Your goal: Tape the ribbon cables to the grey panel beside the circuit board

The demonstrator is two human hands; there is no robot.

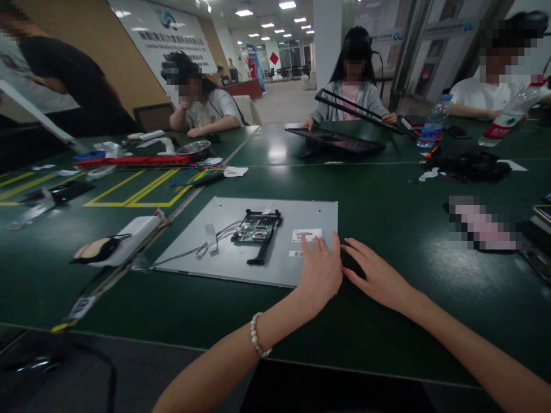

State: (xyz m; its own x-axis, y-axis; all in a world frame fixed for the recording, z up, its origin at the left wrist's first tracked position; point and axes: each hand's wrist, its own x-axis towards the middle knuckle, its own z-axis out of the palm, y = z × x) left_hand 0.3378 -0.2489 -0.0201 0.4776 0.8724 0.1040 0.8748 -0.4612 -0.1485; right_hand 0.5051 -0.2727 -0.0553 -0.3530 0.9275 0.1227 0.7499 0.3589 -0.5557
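Note:
A flat grey metal panel (241,269), like the back of a display, lies on the green table. On it sit a green circuit board (253,229) in a black plastic frame, dark cables (224,230) held by clear tape, and white labels (307,235). My left hand (321,267), with a beaded bracelet (258,335) at the wrist, rests at the panel's right edge, fingers spread over the labels. Just right of that edge, my right hand (379,272) is over the table with its fingers apart and nothing seen in it. Its fingertips are close to the left hand.
Across the table a person holds a black frame (357,112) above a dark screen panel (340,140). Bottles (434,121), a black bundle (469,164) and a pink phone (482,223) stand or lie rightward. Left are a white power strip (124,241) and a red bar (133,161).

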